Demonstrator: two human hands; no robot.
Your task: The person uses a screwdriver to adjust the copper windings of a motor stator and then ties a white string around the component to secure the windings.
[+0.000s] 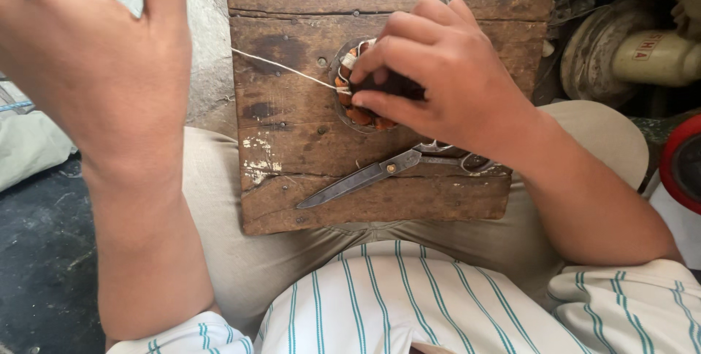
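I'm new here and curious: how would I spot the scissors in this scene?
Look at the worn wooden board lying across the person's lap. Near its lower edge, just below the right hand, lie the scissors, blades shut and pointing lower left. They are the only long dark metal thing on the board, unlike the thin white thread above.

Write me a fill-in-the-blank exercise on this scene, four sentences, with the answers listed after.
1. The wooden board rests on the person's ____.
2. A pair of ____ lies on the board below the right hand.
3. A taut white ____ runs from the coil toward the raised left hand.
4. The coil sits in a round ____ in the board.

Answers: lap; scissors; string; hole
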